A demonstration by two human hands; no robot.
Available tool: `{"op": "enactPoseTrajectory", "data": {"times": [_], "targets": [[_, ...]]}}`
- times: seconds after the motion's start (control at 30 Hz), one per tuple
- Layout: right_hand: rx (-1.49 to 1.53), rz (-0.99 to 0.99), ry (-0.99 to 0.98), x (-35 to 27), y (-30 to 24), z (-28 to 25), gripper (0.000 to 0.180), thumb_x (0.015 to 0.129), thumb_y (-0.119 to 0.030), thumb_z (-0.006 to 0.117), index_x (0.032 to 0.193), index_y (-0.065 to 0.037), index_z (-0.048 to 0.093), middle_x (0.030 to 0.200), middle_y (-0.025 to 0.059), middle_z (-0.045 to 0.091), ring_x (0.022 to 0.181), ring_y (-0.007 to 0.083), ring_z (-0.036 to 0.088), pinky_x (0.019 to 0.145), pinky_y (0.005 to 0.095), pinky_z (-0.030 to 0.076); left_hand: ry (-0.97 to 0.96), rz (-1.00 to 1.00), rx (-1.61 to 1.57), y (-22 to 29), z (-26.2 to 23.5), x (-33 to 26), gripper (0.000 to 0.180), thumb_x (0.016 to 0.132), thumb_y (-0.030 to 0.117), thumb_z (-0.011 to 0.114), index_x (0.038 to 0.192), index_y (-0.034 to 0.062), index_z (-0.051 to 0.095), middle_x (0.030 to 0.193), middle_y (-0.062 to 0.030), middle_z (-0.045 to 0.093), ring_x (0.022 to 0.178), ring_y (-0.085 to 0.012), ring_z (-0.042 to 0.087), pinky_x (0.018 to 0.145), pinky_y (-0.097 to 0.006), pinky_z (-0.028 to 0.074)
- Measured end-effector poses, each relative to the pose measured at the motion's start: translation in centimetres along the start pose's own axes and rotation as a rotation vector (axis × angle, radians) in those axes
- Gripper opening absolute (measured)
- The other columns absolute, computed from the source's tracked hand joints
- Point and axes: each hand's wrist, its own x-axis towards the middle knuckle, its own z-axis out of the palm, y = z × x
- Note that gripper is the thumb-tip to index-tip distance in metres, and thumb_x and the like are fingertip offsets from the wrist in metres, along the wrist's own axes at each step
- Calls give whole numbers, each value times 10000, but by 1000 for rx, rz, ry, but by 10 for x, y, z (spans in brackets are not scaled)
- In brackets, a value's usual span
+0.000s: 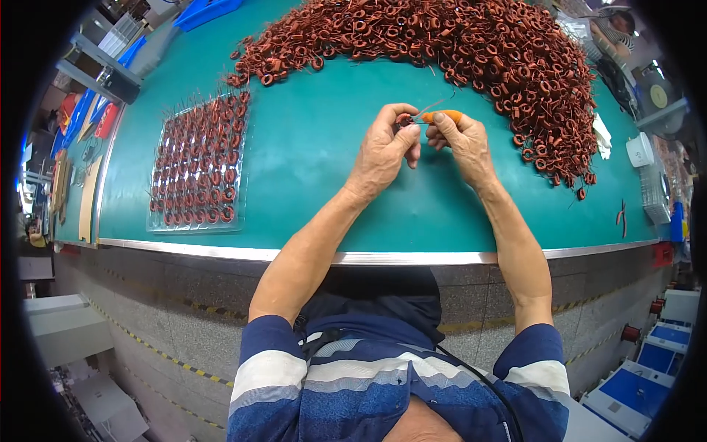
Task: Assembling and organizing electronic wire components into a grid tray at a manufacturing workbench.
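My left hand (384, 145) pinches a small ring-shaped coil (404, 122) wound with reddish copper wire; the fingers hide part of it. Close beside it, my right hand (464, 141) is closed, its thumb pressed against an orange covering (447, 116) that looks like a finger cot on the index finger. A thin wire lead (431, 108) runs up and right from the coil past the right fingertips. Those fingertips seem to pinch a lead at the coil. Both hands are above the green table mat (317, 147).
A large heap of similar coils (471, 44) curves across the back and right. At left, a clear plastic tray (239, 221) holds rows of coils, leads up. Small pliers (623, 219) lie at the right, near a white cloth (602, 136) and a white container (639, 150).
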Motion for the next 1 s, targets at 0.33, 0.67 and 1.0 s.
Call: {"op": "enactPoseTrajectory", "data": {"times": [0.33,0.67,1.0], "targets": [[-84,-133,235,-17,-28,25,361,968,-297,554,906,33,686,728,70,659,609,90,588,554,225,472,131,72,447,13,-2,-2,203,924,86,543,1110,7,528,739,-25,565,617,-102,532,557,-252,437],[173,45,236,0,-14,7,306,925,-299,622,889,2,665,651,8,582,539,78,531,492,204,410,51,-165,-97,4,-5,-2,342,993,312,490,1039,-25,515,661,-65,528,542,-148,558,482,-265,486],[362,216,10,-2,-12,-7,274,930,-278,620,995,-14,657,698,0,574,553,61,505,482,181,388,-110,-111,61,6,-8,-1,311,989,281,499,1087,-10,543,741,-37,568,594,-105,553,509,-232,469]]}}
